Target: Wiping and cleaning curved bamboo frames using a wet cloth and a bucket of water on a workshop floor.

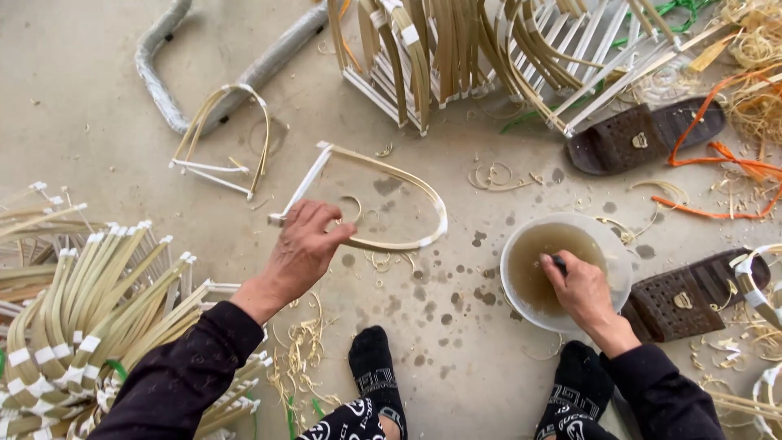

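Observation:
My left hand (pixel 305 244) grips a bent bamboo frame (pixel 407 183), a D-shaped loop of pale strip with white tape at its corners, held just above the concrete floor. My right hand (pixel 580 287) is closed on a small dark-handled tool (pixel 559 262), dipped into a white bowl (pixel 623 269) of cloudy brownish liquid. The tool's tip is hidden in the liquid. Both arms wear black sleeves, and my feet in black socks (pixel 375 367) rest on the floor below.
A stack of finished bamboo frames (pixel 90 318) lies at the left; more frames (pixel 456 49) stand at the top. One loose frame (pixel 224 138) and a grey hose (pixel 163 73) lie upper left. Brown sandals (pixel 643 134), orange string (pixel 717 163) and shavings lie at the right.

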